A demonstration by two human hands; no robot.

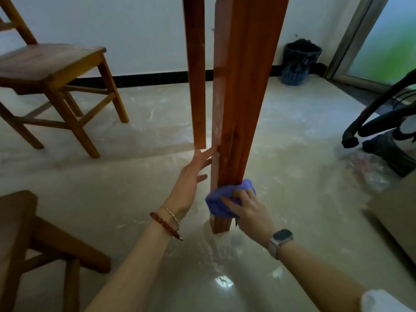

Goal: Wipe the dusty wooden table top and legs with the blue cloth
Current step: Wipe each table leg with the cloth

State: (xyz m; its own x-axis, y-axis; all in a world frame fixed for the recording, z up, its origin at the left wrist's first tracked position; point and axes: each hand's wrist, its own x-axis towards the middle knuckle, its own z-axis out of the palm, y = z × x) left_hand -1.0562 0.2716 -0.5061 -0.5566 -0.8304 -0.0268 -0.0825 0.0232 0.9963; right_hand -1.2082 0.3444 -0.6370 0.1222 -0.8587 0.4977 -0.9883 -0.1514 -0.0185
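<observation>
We press the blue cloth (227, 199) against the near counter leg (236, 109) just above its foot, our right hand (249, 212) curled around the bunched fabric. Left of that leg, our left hand (193, 174) lies flat and relaxed, straight fingertips touching the wood higher up, holding nothing.

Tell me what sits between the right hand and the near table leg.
The bunched blue cloth. In the head view the right hand grips it and presses it against the near table leg, low down near the floor. The left hand touches the leg bare.
</observation>
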